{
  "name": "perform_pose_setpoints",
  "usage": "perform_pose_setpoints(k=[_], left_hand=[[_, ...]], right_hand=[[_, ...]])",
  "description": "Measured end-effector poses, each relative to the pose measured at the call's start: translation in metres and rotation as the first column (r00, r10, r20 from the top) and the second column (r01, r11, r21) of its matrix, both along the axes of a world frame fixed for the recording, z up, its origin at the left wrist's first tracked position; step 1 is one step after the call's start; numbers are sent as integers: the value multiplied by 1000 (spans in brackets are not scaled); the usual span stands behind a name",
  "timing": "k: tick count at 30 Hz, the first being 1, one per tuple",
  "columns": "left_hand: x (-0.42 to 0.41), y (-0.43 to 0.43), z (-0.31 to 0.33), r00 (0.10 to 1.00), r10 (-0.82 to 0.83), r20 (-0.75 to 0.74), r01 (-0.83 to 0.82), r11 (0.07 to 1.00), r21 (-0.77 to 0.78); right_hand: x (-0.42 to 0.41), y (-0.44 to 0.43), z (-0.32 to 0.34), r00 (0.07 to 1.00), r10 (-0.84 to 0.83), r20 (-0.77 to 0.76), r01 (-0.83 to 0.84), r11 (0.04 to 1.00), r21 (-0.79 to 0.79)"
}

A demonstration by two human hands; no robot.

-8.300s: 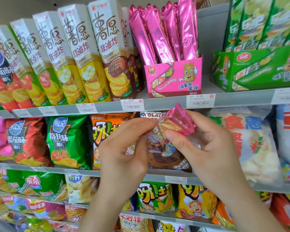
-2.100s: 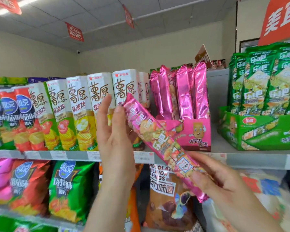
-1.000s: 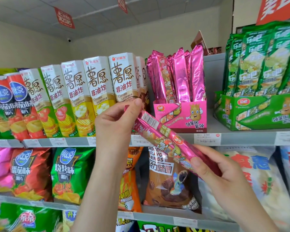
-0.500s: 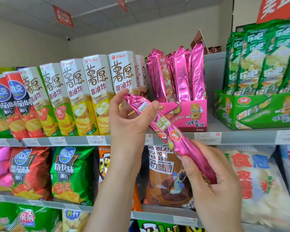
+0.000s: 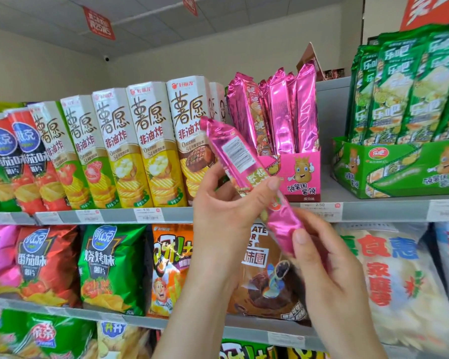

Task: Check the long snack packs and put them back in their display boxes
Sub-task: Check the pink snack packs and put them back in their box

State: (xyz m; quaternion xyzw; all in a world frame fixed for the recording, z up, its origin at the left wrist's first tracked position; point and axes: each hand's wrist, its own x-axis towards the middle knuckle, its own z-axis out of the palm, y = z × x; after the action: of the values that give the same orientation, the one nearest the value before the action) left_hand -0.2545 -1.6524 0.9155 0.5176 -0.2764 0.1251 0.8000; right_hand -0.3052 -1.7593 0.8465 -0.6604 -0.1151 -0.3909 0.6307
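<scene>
- Pink snack pack [image 5: 244, 161], pinched in the fingers [image 5: 271, 183]: glossy metallised film, crinkled, with a flatter white printed panel above the fingertips.
- Pink packs [image 5: 283, 112] just beyond the fingers: mirror-bright foil film, smooth.
- Pink display box [image 5: 298, 174] behind the fingertips: printed cardboard, faint sheen.
- Tall cartons [image 5: 151, 141] left of the fingers: smooth coated paperboard.
- Shelf edge [image 5: 373, 211] right of the fingers: grey, matt, seemingly painted metal.
- Bags [image 5: 109, 268] below the fingers: shiny crinkled plastic film.

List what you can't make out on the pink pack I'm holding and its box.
- Pink pack lower end: head view, covered by the right hand grip.
- White label print: head view, too small to read.
- Pink display box left front: hidden behind the pack and left hand.
- Green display box: cut by the right edge.
</scene>
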Motion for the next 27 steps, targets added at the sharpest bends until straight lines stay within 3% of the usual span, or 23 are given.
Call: perform_pose_setpoints(k=[2,3,5,6,8,12,16,18,21,23,25,27], left_hand=[[2,2,4,1000,2,-12,-3,999,-45],[2,2,6,1000,-24,-14,23,997,-69],[3,3,7,996,-92,-5,91,992,-89],[4,3,7,991,-131,1,131,987,-95],[4,1,4,977,-214,-10,211,970,-125],[2,-1,2,956,-292,-14,286,945,-158],[-3,-6,-8,950,-313,4,313,949,-37],[-6,-6,-12,959,-283,-8,283,958,43],[-9,-5,-10,987,-153,46,142,971,191],[-9,-5,-8,992,-73,107,45,968,248],[-7,-5,-4,990,-52,134,15,964,265],[-4,-2,-1,988,-60,142,20,963,268]], right_hand=[[-1,-7,1,955,254,-154,-239,965,112],[-2,-9,3,883,415,-221,-368,903,222],[-4,-13,6,698,686,-205,-592,714,372],[-5,-14,8,632,757,-167,-661,639,394],[-7,-15,11,596,793,-127,-706,593,387],[-7,-11,11,716,689,-111,-606,694,389],[-6,-5,16,769,638,-32,-577,715,394],[-4,-4,19,814,579,-36,-532,770,351],[-2,-5,21,926,374,-38,-363,916,169],[0,-5,20,990,139,-10,-139,990,-27],[3,-5,18,994,-95,49,104,967,-232],[4,-7,13,982,-169,82,187,920,-344]])
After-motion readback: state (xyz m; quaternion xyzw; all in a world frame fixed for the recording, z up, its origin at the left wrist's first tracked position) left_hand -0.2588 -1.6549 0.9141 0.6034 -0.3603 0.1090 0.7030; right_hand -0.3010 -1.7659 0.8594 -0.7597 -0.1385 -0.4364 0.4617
